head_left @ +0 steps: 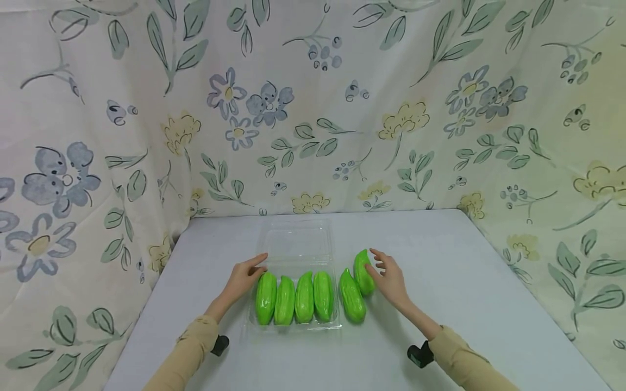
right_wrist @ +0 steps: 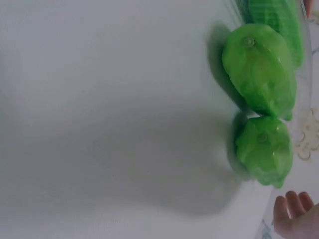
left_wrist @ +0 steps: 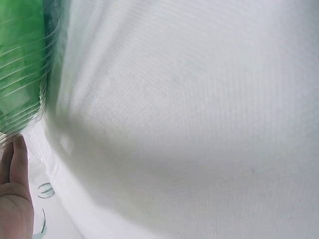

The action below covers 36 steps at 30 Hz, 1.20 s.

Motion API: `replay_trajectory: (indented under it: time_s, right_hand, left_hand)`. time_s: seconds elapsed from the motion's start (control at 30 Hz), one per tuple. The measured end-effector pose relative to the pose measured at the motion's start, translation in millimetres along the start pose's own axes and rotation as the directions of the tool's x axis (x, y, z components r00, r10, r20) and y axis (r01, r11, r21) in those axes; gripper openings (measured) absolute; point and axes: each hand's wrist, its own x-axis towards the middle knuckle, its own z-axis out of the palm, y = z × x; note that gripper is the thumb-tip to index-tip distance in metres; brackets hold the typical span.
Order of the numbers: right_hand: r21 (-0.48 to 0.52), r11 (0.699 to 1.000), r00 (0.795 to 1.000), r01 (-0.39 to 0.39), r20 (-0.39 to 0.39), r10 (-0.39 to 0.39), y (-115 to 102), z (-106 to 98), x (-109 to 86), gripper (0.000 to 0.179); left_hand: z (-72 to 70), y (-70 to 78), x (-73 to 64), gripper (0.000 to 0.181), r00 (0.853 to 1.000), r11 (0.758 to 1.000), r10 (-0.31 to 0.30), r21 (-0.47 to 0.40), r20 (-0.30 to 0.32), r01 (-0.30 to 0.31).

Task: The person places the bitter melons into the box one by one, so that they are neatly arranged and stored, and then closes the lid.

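A clear plastic clamshell box [head_left: 293,327] lies with its lid [head_left: 295,239] folded back. Several bright green, ridged bitter gourds sit side by side in its base, the leftmost gourd [head_left: 266,298] closest to my left hand [head_left: 243,276]. That hand's fingers reach the box's upper left edge; in the left wrist view the fingers [left_wrist: 19,162] look straight. Two loose gourds lie right of the box, a nearer one [head_left: 352,296] and a farther one [head_left: 363,271]. My right hand [head_left: 391,279] hovers beside the farther one, fingers spread and slightly bent, apart from it in the right wrist view.
The white-covered table [head_left: 489,304] carries the box and gourds. A floral curtain [head_left: 313,108] hangs behind it and along both sides. Dark wrist devices, left [head_left: 220,345] and right [head_left: 420,355], sit at the tan sleeves.
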Motion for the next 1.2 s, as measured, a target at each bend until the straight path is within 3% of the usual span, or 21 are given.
replay_trajectory:
  time_s: [0.53, 0.8, 1.2]
  right_hand:
    - [-0.023, 0.991, 0.986, -0.135, 0.095, 0.136, 14.6, -7.3, 16.0, 0.049]
    - [0.008, 0.968, 0.951, -0.251, 0.191, 0.245, 17.4, -11.7, 26.8, 0.053]
    - [0.031, 0.954, 0.904, -0.298, 0.331, 0.272, 22.8, -10.5, 41.5, 0.054]
  left_hand:
    - [1.3, -2.9, 1.2, 0.041, 1.0, 1.0, 0.008, 0.012, -0.006, -0.007]
    - [1.4, -1.1, 1.3, 0.042, 1.0, 1.0, -0.003, 0.011, -0.013, 0.003]
    - [1.1, -2.7, 0.3, 0.041, 1.0, 1.0, -0.002, 0.004, -0.008, 0.002]
